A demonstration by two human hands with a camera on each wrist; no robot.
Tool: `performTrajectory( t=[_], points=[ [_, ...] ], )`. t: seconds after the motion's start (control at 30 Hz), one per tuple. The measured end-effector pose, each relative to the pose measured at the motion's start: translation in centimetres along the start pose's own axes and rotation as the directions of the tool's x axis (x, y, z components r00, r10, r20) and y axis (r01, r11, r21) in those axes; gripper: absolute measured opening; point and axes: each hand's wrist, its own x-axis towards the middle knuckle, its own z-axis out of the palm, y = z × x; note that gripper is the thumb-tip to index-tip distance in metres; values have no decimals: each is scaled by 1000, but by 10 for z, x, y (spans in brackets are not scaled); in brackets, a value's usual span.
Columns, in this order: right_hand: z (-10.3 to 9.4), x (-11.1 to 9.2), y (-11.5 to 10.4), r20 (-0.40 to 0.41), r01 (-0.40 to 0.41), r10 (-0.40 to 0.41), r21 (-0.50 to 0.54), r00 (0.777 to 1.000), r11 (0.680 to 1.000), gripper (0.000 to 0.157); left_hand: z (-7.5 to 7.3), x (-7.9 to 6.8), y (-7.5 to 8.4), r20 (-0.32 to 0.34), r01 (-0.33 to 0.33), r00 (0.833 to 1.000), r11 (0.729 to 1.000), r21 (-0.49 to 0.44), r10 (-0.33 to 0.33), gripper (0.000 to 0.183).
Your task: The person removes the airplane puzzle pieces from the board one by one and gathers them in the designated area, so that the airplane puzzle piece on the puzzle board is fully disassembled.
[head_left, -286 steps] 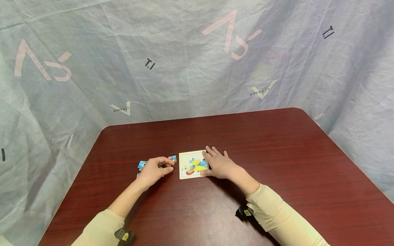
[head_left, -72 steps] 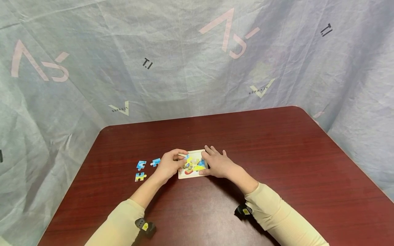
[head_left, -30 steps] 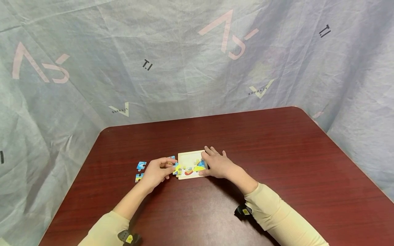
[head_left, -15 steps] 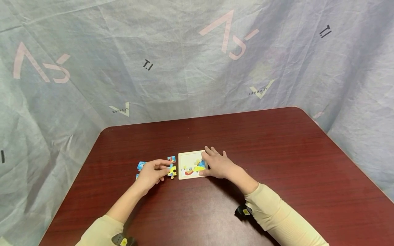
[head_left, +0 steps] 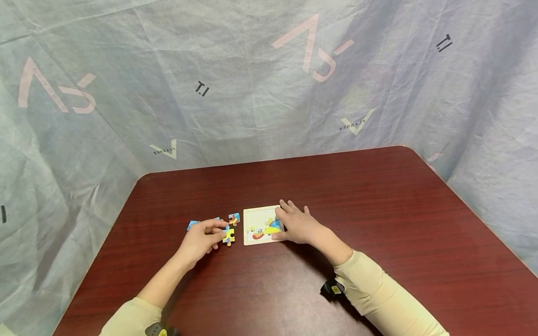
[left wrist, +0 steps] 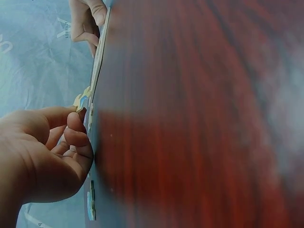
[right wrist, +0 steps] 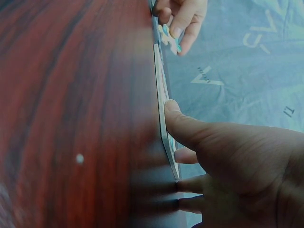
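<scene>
In the head view my left hand (head_left: 201, 243) pinches a yellow and blue jigsaw piece (head_left: 229, 236) between thumb and fingertips, left of the puzzle tray. The left wrist view shows that jigsaw piece (left wrist: 82, 100) held tilted, a little above the table. My right hand (head_left: 300, 226) rests on the right side of the pale wooden tray (head_left: 249, 241), thumb on its near part and fingers spread past the far edge. Several pieces lie in the tray's lower right, including a red and white one (head_left: 258, 234); my right hand hides part of them.
Just left of the tray lies a blue and red piece (head_left: 234, 219). Farther left, a blue piece (head_left: 193, 225) and another blue piece (head_left: 217, 219) are partly hidden by my left hand. The dark red table (head_left: 336, 186) reaches back to a grey cloth (head_left: 252, 93).
My left hand was over the tray, then came away leftward with the yellow and blue piece and moved farther left. The tray's left and upper middle now show bare board. My right hand stays put.
</scene>
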Motion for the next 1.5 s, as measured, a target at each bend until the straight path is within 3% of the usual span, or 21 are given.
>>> performTrajectory(
  t=[0.77, 1.5],
  points=[
    [-1, 0, 1, 21, -11, 11, -5, 1000, 1000, 46, -16, -6, -8, -14, 33, 999, 999, -13, -33, 31],
    [-2, 0, 0, 17, -5, 5, -1, 1000, 1000, 44, -25, -7, -11, -76, 36, 997, 993, 111, -28, 29]
  ],
)
